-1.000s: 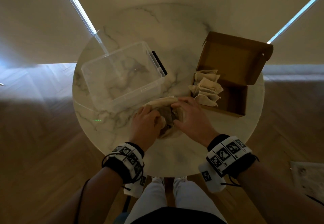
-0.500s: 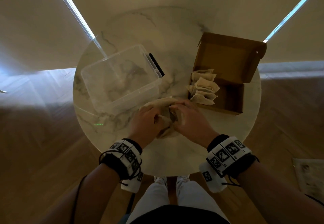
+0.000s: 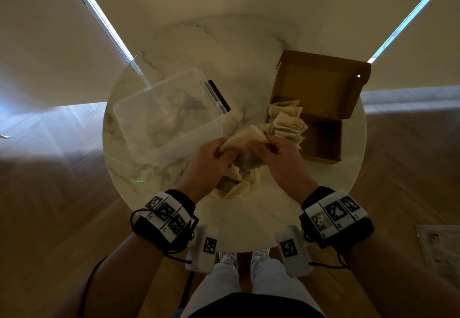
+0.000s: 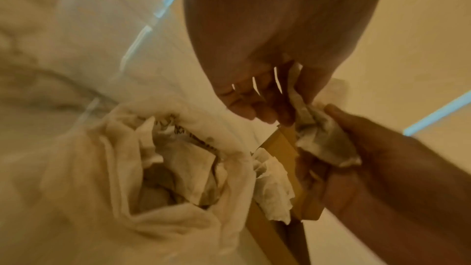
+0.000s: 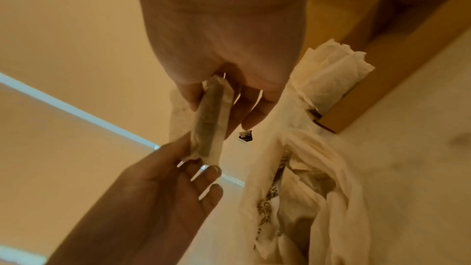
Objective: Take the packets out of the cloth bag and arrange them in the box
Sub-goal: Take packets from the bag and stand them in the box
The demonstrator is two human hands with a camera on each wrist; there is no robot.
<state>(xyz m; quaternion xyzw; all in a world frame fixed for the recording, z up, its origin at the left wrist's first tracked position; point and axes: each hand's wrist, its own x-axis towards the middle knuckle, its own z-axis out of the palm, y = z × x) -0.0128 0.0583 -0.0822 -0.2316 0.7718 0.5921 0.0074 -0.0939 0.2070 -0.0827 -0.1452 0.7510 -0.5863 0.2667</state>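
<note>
Above the open cream cloth bag [image 3: 239, 185], my two hands hold one tea packet [image 3: 249, 160] between them. My left hand [image 3: 221, 149] pinches one end of the packet [image 4: 323, 138] with thumb and fingers. My right hand [image 3: 268, 147] pinches the other end of the packet [image 5: 209, 124]. The bag [image 4: 178, 168] lies slumped on the table with more packets showing in its mouth. To the right stands the open brown cardboard box [image 3: 323, 143], with several packets [image 3: 283, 121] stacked at its left end.
A clear plastic tub [image 3: 169, 116] with a black-handled lid sits at the left of the round marble table [image 3: 249, 51]. The box's raised lid [image 3: 318, 83] stands at the back right. Wooden floor surrounds the table.
My hands were down in the bag's mouth. They have risen a little and moved away from me, drawing one packet out, and now hold it between them above the bag.
</note>
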